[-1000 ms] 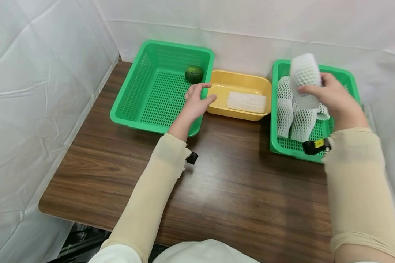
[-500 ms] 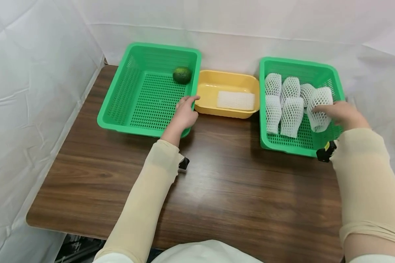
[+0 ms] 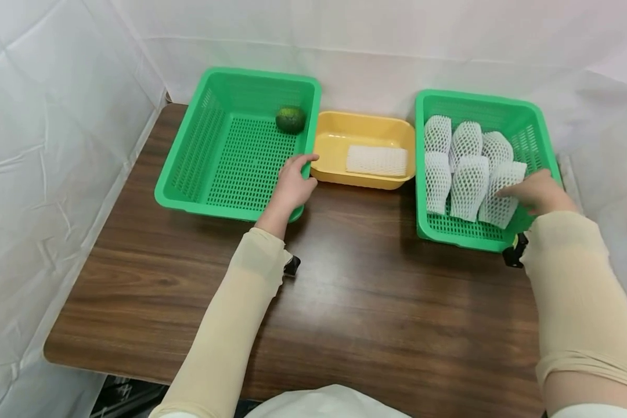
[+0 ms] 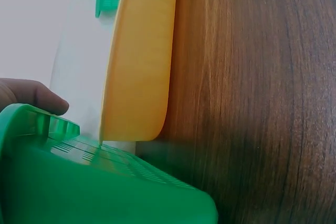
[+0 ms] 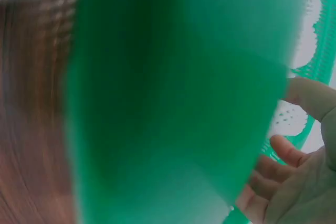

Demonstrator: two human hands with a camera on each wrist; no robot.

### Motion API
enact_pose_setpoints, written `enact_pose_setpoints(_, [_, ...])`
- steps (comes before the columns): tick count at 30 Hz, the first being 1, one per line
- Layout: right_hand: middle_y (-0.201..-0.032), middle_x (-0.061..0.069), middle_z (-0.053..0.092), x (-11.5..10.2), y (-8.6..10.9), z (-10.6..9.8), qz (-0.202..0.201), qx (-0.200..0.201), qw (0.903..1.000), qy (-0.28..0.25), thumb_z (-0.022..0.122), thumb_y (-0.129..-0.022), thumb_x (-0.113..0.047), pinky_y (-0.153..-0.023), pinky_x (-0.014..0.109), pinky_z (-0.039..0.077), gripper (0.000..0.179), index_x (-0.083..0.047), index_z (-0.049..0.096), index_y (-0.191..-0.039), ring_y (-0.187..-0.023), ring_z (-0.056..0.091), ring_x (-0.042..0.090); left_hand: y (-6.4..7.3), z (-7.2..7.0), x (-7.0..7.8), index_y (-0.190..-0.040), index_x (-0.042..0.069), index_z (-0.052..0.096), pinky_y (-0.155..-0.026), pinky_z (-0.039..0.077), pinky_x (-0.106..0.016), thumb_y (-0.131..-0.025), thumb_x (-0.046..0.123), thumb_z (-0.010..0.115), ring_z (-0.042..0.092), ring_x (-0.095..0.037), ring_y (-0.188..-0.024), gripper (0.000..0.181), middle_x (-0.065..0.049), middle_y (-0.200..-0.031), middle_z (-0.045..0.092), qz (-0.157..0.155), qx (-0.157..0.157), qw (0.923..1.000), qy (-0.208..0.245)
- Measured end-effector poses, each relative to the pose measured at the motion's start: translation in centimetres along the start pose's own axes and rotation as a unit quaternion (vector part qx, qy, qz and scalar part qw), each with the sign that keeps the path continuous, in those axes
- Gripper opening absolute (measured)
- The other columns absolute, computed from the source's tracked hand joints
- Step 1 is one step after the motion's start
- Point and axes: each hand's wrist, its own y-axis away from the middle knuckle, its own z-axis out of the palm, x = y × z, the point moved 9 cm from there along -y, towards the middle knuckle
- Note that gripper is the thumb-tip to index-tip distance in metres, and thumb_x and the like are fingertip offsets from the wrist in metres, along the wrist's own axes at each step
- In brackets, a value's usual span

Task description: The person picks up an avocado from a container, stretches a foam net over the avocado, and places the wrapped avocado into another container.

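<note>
In the head view, my right hand [image 3: 539, 193] is at the right green basket [image 3: 451, 237], its thumb overlapping the nearest right bulging white foam net sleeve [image 3: 501, 200]. The right wrist view shows this hand's fingers [image 5: 286, 150] spread apart, palm partly visible; the basket wall hides much of that view. Several more bulging foam net sleeves [image 3: 469, 188] lie beside it in two rows. My left hand [image 3: 291, 184] rests on the right rim of the left green basket [image 3: 188, 204], fingers relaxed. A dark green avocado [image 3: 290, 119] sits in that basket's back right corner.
Between the baskets stands a yellow tray [image 3: 366, 181] holding flat white foam net sleeves [image 3: 377, 160]. Brown wooden table [image 3: 345, 302] stretches in front. White sheeting [image 3: 366, 52] hangs behind and along both sides.
My right hand has lowered the foam net sleeve into the right basket, laid it at the front beside the others, and loosened its fingers. My left hand has settled onto the left basket's rim.
</note>
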Motion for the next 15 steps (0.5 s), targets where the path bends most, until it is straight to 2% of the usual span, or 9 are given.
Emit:
enact_pose_setpoints(3, [-0.107,0.035,0.031,0.24,0.17,-0.17,0.001,0.012,0.9999,-0.002,0.060,-0.084,-0.047,-0.067,0.045,0.049,0.112,0.022,-0.015,-0.131,-0.090,0.047,0.044,0.03,-0.06,0.13,-0.134,0.022,0.049,-0.076,0.039,-0.034,-0.088,0.002,0.052,0.018,-0.028,-0.134,0.051,-0.005,-0.148,0.024,0.003,0.000,1.0000,0.007])
enact_pose_setpoints(7, [-0.101,0.032,0.037,0.30,0.01,-0.19,0.008,0.019,0.9996,-0.020,0.064,-0.083,-0.041,-0.064,0.044,0.051,0.102,0.020,-0.002,-0.130,-0.082,0.052,0.039,0.02,-0.21,0.20,-0.134,0.022,0.049,-0.079,0.038,-0.035,-0.088,0.002,0.052,0.019,-0.027,-0.134,0.051,-0.004,-0.148,0.025,0.000,-0.001,1.0000,0.006])
enact_pose_setpoints(11, [-0.098,0.031,0.040,0.36,-0.20,-0.08,0.001,0.039,0.9985,-0.038,0.064,-0.084,-0.036,-0.064,0.047,0.051,0.076,0.012,0.017,-0.120,-0.081,0.054,0.041,0.01,-0.21,0.15,-0.134,0.023,0.049,-0.082,0.038,-0.035,-0.087,0.003,0.052,0.019,-0.027,-0.134,0.051,-0.004,-0.148,0.025,-0.002,0.000,1.0000,0.006])
enact_pose_setpoints(15, [-0.103,0.029,0.037,0.18,-0.17,-0.10,-0.032,0.073,0.9967,-0.014,0.060,-0.087,-0.037,-0.066,0.050,0.043,0.054,0.003,0.028,-0.106,-0.089,0.045,0.043,-0.06,-0.16,0.06,-0.134,0.023,0.050,-0.084,0.037,-0.036,-0.087,0.003,0.052,0.019,-0.027,-0.134,0.051,-0.004,-0.148,0.025,-0.001,0.000,1.0000,0.005])
